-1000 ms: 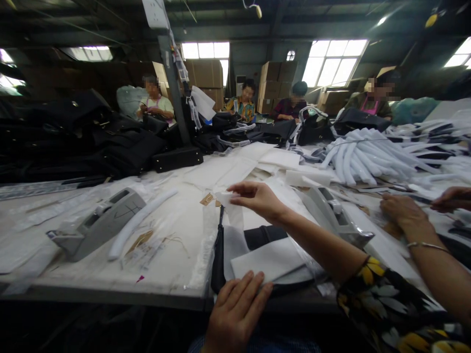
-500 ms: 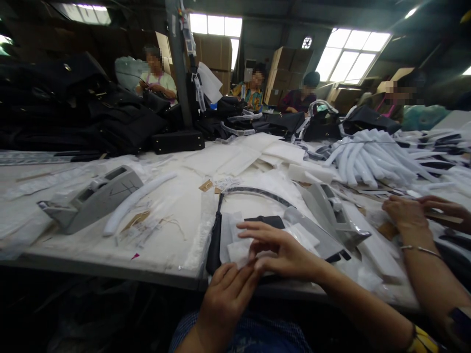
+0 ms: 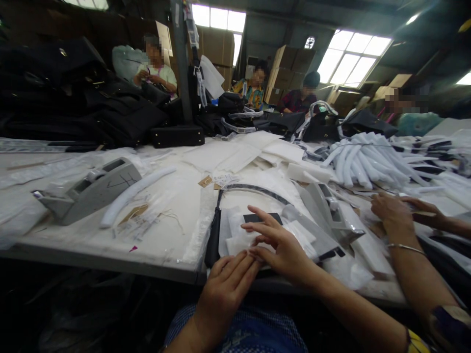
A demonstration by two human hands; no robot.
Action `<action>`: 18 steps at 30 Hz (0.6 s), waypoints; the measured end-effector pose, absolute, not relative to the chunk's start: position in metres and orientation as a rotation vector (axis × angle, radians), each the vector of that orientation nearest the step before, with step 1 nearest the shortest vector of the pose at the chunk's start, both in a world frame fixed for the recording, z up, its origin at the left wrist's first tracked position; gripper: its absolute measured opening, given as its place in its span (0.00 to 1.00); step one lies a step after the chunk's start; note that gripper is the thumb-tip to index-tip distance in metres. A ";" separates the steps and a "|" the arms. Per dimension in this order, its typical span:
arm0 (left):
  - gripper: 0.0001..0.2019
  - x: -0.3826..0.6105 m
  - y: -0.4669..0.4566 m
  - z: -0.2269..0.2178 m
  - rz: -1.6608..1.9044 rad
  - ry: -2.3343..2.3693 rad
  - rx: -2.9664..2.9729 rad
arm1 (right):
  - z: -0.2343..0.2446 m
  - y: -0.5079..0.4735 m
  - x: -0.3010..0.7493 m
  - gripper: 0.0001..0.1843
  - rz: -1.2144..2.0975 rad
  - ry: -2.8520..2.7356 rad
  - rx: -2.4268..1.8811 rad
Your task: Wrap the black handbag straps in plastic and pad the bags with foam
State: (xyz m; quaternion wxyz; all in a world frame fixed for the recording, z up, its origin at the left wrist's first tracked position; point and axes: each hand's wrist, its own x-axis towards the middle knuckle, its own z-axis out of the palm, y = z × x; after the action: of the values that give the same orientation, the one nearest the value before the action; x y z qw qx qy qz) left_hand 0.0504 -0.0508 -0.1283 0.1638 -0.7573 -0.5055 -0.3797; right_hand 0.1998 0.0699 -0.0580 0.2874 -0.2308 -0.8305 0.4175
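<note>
On the table in front of me lies a black handbag (image 3: 214, 240), its strap (image 3: 257, 187) wrapped in clear plastic and arching away from me. White tissue paper (image 3: 235, 243) and a dark flat piece (image 3: 263, 218) lie over it. My left hand (image 3: 226, 282) is at the bag's near edge, fingers pressed together; whatever is under its fingertips is hidden. Over the paper, my right hand (image 3: 281, 247) has its fingers spread, with its thumb close to my left fingertips. I see nothing in its grasp. A translucent grey sheet (image 3: 309, 230) lies beside it.
A tape dispenser (image 3: 90, 191) stands left, another (image 3: 331, 211) right. Near the left one lie a white padded tube (image 3: 136, 196) and tags (image 3: 138, 220). A co-worker's hands (image 3: 395, 215) work at right. Black bags (image 3: 121, 110) and bundled white tubes (image 3: 368, 159) are piled farther back.
My right hand's fingers have spread and lifted slightly, uncovering more of the dark flat piece. My left hand stays at the bag's near edge. The camera view has shifted a little.
</note>
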 end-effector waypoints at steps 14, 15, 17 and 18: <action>0.11 0.044 -0.052 -0.141 -1.247 -1.348 -2.079 | -0.077 0.053 0.228 0.19 0.554 -2.463 -0.013; 0.11 0.044 -0.052 -0.143 -1.250 -1.345 -2.073 | -0.077 0.054 0.229 0.19 0.529 -2.481 0.022; 0.11 0.043 -0.052 -0.146 -1.258 -1.352 -2.055 | -0.079 0.056 0.230 0.20 0.439 -2.511 0.103; 0.10 0.043 -0.053 -0.148 -1.270 -1.357 -2.044 | -0.080 0.057 0.230 0.20 0.376 -2.521 0.145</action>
State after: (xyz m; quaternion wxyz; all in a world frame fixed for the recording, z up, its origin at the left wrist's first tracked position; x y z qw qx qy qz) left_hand 0.0427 -0.0527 -0.1480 0.1883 -0.7266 -0.4823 -0.4516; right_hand 0.2305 0.0572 -0.0803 0.2901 0.0545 -0.9450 0.1408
